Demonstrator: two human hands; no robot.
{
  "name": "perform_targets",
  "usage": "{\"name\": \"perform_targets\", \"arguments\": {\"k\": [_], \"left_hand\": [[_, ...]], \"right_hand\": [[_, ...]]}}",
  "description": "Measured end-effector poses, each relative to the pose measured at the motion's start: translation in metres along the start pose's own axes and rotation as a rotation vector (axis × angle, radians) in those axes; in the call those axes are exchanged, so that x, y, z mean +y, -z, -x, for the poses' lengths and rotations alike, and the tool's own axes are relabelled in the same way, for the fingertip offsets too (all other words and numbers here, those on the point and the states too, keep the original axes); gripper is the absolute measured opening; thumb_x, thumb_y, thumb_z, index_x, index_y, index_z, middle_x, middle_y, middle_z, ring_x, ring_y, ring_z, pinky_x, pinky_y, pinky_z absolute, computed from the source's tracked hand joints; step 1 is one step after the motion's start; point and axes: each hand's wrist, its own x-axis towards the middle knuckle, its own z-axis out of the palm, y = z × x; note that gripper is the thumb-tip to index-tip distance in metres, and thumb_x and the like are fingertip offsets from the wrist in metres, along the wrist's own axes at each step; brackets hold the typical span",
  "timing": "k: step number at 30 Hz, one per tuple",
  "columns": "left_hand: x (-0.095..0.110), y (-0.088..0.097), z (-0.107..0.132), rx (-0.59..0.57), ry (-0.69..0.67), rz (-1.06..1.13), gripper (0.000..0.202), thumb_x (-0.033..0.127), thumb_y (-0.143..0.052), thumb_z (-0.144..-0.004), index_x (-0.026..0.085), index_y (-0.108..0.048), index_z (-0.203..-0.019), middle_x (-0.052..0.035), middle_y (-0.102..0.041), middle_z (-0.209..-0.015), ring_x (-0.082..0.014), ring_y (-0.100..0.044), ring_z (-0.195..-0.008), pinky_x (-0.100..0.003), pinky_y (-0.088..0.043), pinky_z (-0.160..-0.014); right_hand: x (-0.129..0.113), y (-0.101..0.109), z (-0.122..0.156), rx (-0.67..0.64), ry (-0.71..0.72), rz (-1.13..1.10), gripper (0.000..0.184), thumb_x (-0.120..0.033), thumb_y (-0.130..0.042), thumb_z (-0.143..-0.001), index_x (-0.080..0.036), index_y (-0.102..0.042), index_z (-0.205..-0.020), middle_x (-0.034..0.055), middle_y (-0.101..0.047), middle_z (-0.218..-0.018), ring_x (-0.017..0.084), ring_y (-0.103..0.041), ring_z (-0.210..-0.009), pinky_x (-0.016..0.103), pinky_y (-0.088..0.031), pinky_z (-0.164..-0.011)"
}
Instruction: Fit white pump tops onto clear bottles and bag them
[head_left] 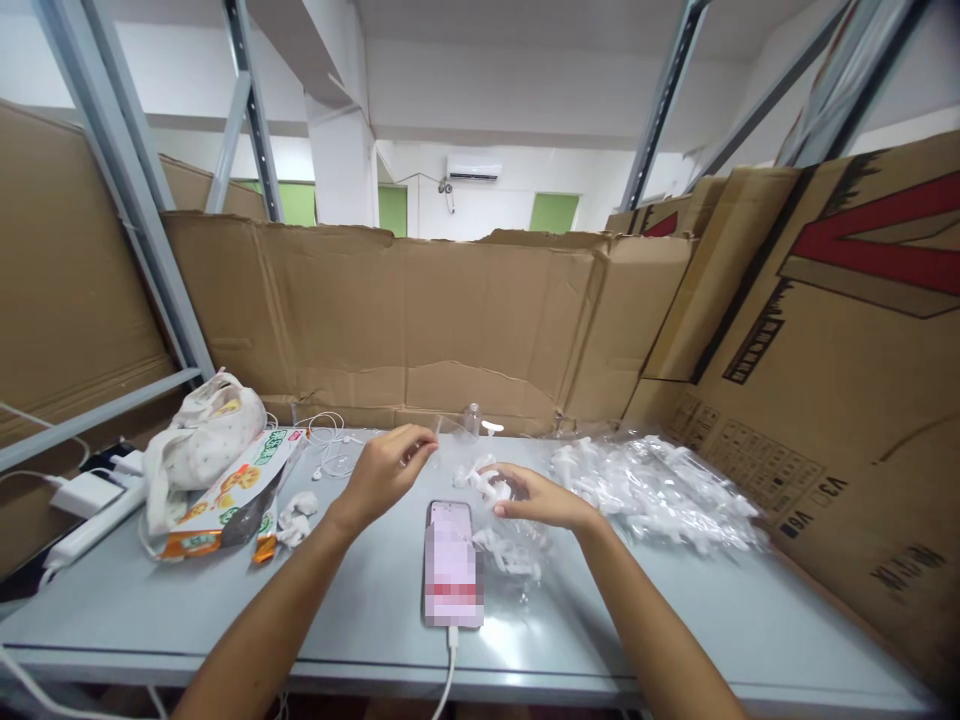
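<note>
My left hand [390, 465] is closed in a pinch at what looks like the edge of a clear plastic bag [444, 440]; the film is faint. Opposite it, my right hand [540, 495] curls its fingers round white plastic pump heads [484, 482]. More white pieces in clear wrap [510, 555] lie on the table below that hand. A smartphone [452, 565] with a lit, blurred screen lies between my forearms, a white cable plugged into its near end. Behind the hands stand a small clear bottle [472, 420] and a white pump head [492, 428].
Many bagged white pieces [652, 490] are heaped at right. On the left are a cloth bag [206, 430], a snack packet [232, 490], crumpled tissue [298, 518], earphones [322, 455] and a power strip [97, 520]. Cardboard [450, 320] walls the grey table [360, 610].
</note>
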Motion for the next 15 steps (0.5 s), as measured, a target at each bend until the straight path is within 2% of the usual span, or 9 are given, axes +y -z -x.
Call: {"name": "perform_targets", "arguments": {"k": [2,4,7,9,10,12,14,15], "left_hand": [[0.004,-0.004,-0.001,0.084,-0.047,-0.098,0.02,0.025,-0.047,-0.086,0.02,-0.06,-0.101,-0.0032,-0.066,-0.091,-0.0124,-0.058,-0.071,-0.024,-0.045,-0.068],[0.007,-0.005,-0.003,0.096,-0.052,-0.118,0.029,0.023,-0.046,-0.087,0.023,-0.055,-0.114,-0.0032,-0.065,-0.099,-0.0116,-0.058,-0.072,-0.024,-0.046,-0.068],[0.011,0.001,-0.007,-0.009,-0.081,-0.05,0.038,0.022,-0.042,-0.089,0.029,-0.048,-0.125,-0.0011,-0.065,-0.096,-0.01,-0.056,-0.068,-0.023,-0.046,-0.068],[0.012,0.005,-0.01,-0.035,-0.116,0.019,0.039,0.022,-0.039,-0.09,0.031,-0.045,-0.128,-0.002,-0.062,-0.102,-0.011,-0.056,-0.074,-0.025,-0.046,-0.074],[0.011,0.006,-0.011,-0.001,-0.111,0.053,0.039,0.022,-0.04,-0.09,0.03,-0.045,-0.128,-0.0031,-0.06,-0.109,-0.0119,-0.056,-0.079,-0.026,-0.046,-0.078],[0.006,0.005,-0.012,0.15,-0.035,0.123,0.04,0.025,-0.043,-0.088,0.029,-0.043,-0.128,-0.0055,-0.054,-0.12,-0.0141,-0.056,-0.087,-0.029,-0.044,-0.085],[-0.006,-0.002,-0.013,0.281,0.082,0.186,0.039,0.027,-0.046,-0.086,0.026,-0.044,-0.125,-0.007,-0.054,-0.118,-0.0164,-0.056,-0.091,-0.03,-0.044,-0.085],[-0.014,-0.009,-0.014,0.294,0.134,0.204,0.036,0.028,-0.046,-0.086,0.024,-0.047,-0.121,-0.007,-0.056,-0.114,-0.0176,-0.056,-0.092,-0.03,-0.045,-0.084]], "right_hand": [[-0.003,0.001,-0.001,0.042,0.015,0.023,0.047,-0.039,-0.063,-0.076,-0.022,-0.05,-0.118,0.0065,-0.054,-0.118,0.023,-0.052,-0.105,0.035,-0.043,-0.088],[-0.005,0.003,-0.001,0.073,0.033,0.031,0.048,-0.039,-0.063,-0.076,-0.023,-0.049,-0.119,0.0066,-0.053,-0.12,0.023,-0.051,-0.108,0.035,-0.043,-0.09],[-0.008,0.01,0.002,0.085,0.037,0.039,0.049,-0.039,-0.064,-0.075,-0.023,-0.049,-0.118,0.0066,-0.052,-0.122,0.023,-0.05,-0.11,0.036,-0.042,-0.092],[-0.006,0.017,0.007,0.102,0.022,0.047,0.049,-0.039,-0.065,-0.074,-0.023,-0.05,-0.117,0.0071,-0.052,-0.121,0.024,-0.05,-0.11,0.037,-0.042,-0.092],[-0.003,0.02,0.009,0.125,0.011,0.046,0.048,-0.039,-0.065,-0.074,-0.023,-0.051,-0.117,0.0076,-0.052,-0.122,0.025,-0.049,-0.111,0.037,-0.043,-0.091],[0.004,0.027,0.014,0.193,-0.01,0.022,0.049,-0.039,-0.067,-0.072,-0.023,-0.052,-0.116,0.0085,-0.052,-0.122,0.027,-0.048,-0.113,0.037,-0.043,-0.09],[0.014,0.033,0.019,0.274,-0.021,-0.058,0.05,-0.041,-0.068,-0.07,-0.023,-0.052,-0.115,0.0089,-0.051,-0.122,0.028,-0.046,-0.114,0.038,-0.046,-0.087],[0.019,0.035,0.021,0.314,-0.022,-0.114,0.051,-0.042,-0.068,-0.07,-0.023,-0.052,-0.114,0.0089,-0.051,-0.121,0.028,-0.046,-0.114,0.037,-0.047,-0.084]]}}
